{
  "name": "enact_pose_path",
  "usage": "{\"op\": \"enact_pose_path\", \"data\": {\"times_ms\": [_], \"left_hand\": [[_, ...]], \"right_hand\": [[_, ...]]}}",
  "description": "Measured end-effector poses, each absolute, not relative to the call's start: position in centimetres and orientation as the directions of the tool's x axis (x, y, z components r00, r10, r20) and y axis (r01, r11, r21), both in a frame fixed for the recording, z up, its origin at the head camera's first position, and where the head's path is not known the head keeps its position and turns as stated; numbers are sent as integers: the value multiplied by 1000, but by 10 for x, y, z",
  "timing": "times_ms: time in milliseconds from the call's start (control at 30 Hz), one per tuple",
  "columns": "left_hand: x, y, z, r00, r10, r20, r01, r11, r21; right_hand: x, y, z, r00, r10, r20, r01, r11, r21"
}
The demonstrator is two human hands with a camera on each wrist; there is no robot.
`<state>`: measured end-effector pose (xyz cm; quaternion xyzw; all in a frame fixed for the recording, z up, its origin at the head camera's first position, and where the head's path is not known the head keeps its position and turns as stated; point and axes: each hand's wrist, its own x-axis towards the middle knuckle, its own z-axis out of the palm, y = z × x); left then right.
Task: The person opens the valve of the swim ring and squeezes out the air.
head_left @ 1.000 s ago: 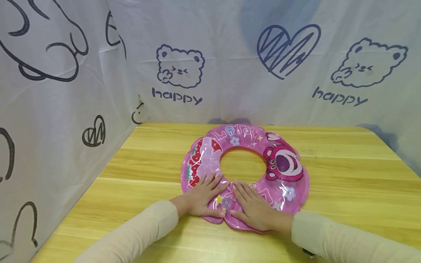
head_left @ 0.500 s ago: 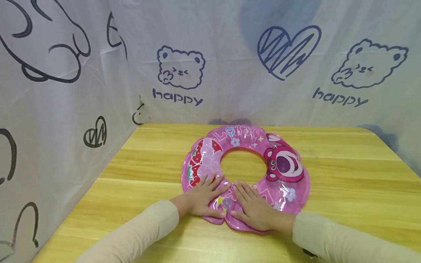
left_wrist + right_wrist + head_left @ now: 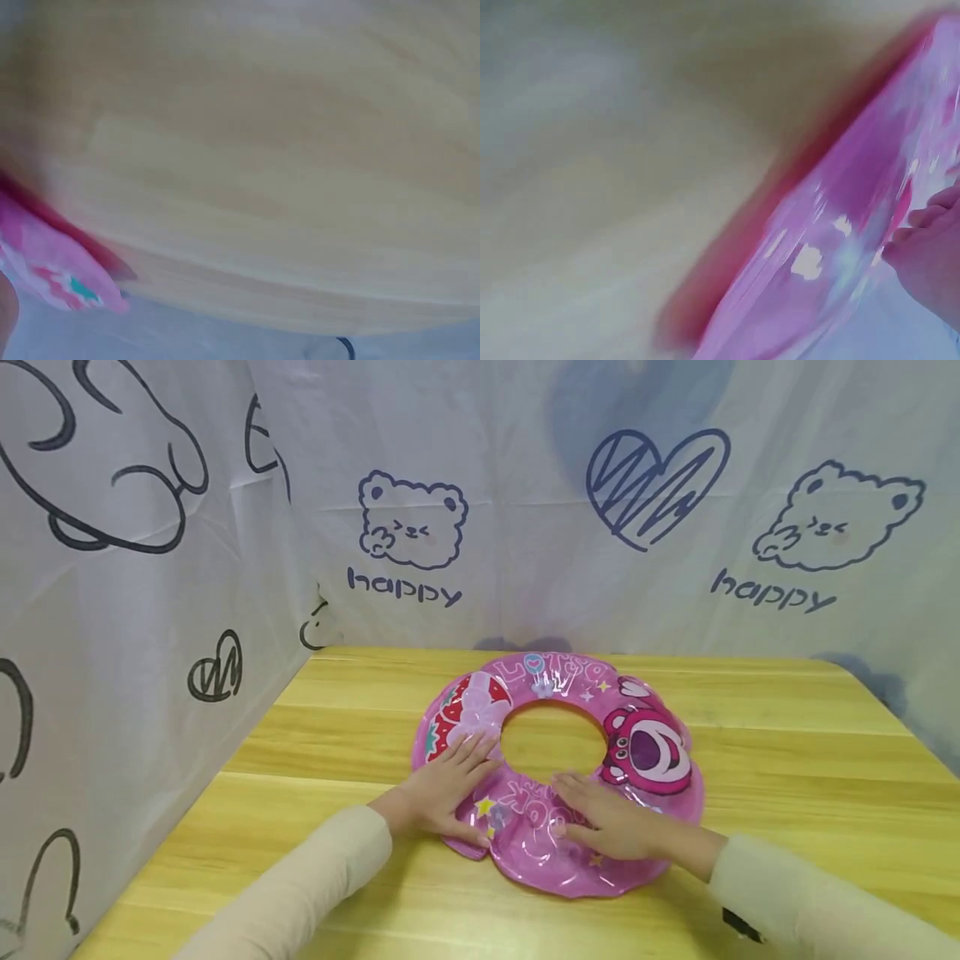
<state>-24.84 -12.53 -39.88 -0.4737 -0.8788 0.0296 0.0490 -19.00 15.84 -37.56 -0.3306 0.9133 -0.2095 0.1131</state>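
Note:
A pink inflatable swim ring (image 3: 555, 852), printed with strawberries, a bear face and lettering, lies flat on the wooden table. My left hand (image 3: 446, 789) rests on its near left part, fingers extended and thumb apart. On the near right part lies my right hand (image 3: 611, 818), its fingers fairly straight over the glossy surface. The left wrist view catches only a corner of the ring (image 3: 60, 262) at its left edge. In the right wrist view the ring's shiny side (image 3: 817, 247) fills the right, with part of the right hand (image 3: 934, 247) over it.
The wooden table (image 3: 787, 760) extends around the ring on all sides. White cloth with drawn bears and hearts (image 3: 525, 568) hangs behind the table, and more of it (image 3: 150, 693) hangs along the left.
Both hands have moved apart: the left slightly left and up, the right to the right. More of the ring's near part shows between them, and the ring has turned slightly.

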Motion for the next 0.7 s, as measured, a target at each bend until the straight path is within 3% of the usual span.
{"op": "enact_pose_path", "data": {"times_ms": [200,367,700], "left_hand": [[-256,-147,-391,-598,798,68,791,602,-107],[-260,-165,-394,-651,756,65,752,655,-83],[-233,-132,-378,-644,740,195,762,644,68]], "right_hand": [[-212,199,-368,-753,-652,89,-646,705,-293],[-224,226,-370,-779,-621,85,-618,737,-276],[-224,238,-385,-802,-596,43,-587,772,-245]]}}
